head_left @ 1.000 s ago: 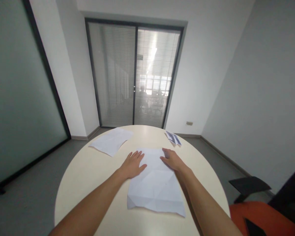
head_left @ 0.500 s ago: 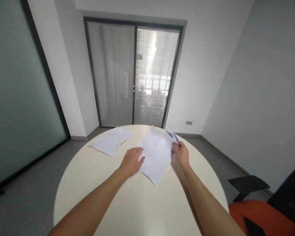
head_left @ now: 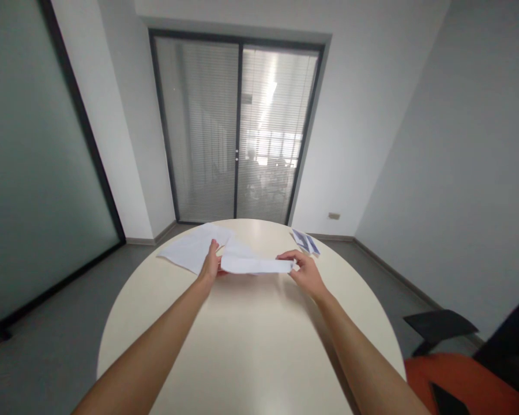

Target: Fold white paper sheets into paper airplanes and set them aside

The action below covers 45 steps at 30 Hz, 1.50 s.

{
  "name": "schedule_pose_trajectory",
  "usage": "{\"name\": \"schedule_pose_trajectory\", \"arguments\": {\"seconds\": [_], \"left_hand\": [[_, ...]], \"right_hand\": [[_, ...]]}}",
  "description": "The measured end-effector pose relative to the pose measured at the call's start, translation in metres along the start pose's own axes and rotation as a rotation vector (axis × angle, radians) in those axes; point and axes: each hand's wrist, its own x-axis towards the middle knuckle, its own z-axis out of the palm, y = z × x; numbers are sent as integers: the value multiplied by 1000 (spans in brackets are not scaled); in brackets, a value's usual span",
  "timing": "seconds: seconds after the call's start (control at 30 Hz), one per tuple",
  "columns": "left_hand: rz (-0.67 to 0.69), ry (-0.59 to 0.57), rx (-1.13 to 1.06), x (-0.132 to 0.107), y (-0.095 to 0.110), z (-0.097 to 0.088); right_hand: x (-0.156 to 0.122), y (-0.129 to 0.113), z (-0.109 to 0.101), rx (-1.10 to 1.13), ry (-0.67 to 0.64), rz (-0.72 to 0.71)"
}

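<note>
Between my hands a white sheet of paper point(head_left: 255, 265) is held a little above the round table, its near edge facing me. My left hand point(head_left: 210, 264) is at the sheet's left end, thumb raised in front and fingers partly behind the paper. At the right end, my right hand point(head_left: 300, 269) pinches the sheet between thumb and fingers. Another white paper sheet point(head_left: 185, 248) lies flat at the far left, just behind my left hand. A folded paper piece with blue-grey printing point(head_left: 305, 242) rests at the far right, beyond my right hand.
The cream round table point(head_left: 251, 346) fills the space before me. An orange-seated chair point(head_left: 450, 380) with a black armrest point(head_left: 441, 325) stands at the right. Behind the table is a dark-framed window with blinds point(head_left: 263, 144).
The sheet that lay on the table is now raised and turned edge-on. My left hand has moved left, to its end; the right shifted slightly left, uncovering the printed piece.
</note>
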Motion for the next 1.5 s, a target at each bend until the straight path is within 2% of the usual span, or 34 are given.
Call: {"name": "schedule_pose_trajectory", "arguments": {"seconds": [0.07, 0.13, 0.2, 0.27, 0.37, 0.43, 0.53, 0.63, 0.73, 0.83, 0.93, 1.03, 1.13, 1.17, 1.23, 1.33, 1.4, 1.47, 1.5], "left_hand": [[-56, -17, -37, 4, 3, -12], [-82, -42, 19, 7, 1, -22], [14, 11, 157, 8, -6, -28], [140, 33, 276, 10, -13, -30], [247, 0, 368, 11, -18, -27], [303, -53, 371, 9, -18, -23], [416, -156, 358, 2, -17, -16], [480, -268, 351, -7, -13, -9], [518, -325, 353, -15, -8, -3], [561, -324, 380, -16, -8, 1], [562, -261, 451, -11, -16, 2], [548, -164, 642, -7, -26, 1], [696, -88, 918, -15, -30, 2], [756, -119, 986, -21, -29, 4], [827, -271, 1095, -34, -27, 10], [786, -473, 1237, -51, -25, 20], [708, -526, 1320, -58, -27, 25], [670, -548, 1370, -60, -29, 27], [664, -556, 1384, -61, -30, 28]], "right_hand": [[-2, -7, 2, 24, -127, 42], [-3, -11, 6, 76, -265, 92], [-4, -10, 8, 114, -379, 121], [-6, -4, 9, 104, -431, 125], [-9, 14, 7, 20, -395, 181], [-12, 29, 4, -47, -272, 259], [-13, 42, 1, -64, -190, 387], [-10, 34, 2, 69, -163, 583], [-6, 17, 4, 165, -253, 664], [-4, 9, 3, 193, -247, 623], [-4, 17, 2, 218, -126, 531], [-4, 34, 5, 228, -6, 478], [-5, 52, 10, 79, 64, 448], [-6, 57, 11, 6, 69, 437], [-7, 61, 12, -150, 61, 417], [-5, 54, 12, -410, 57, 330], [-1, 41, 14, -551, 76, 237], [2, 24, 21, -565, 48, 178], [3, 17, 26, -527, -8, 148]]}}
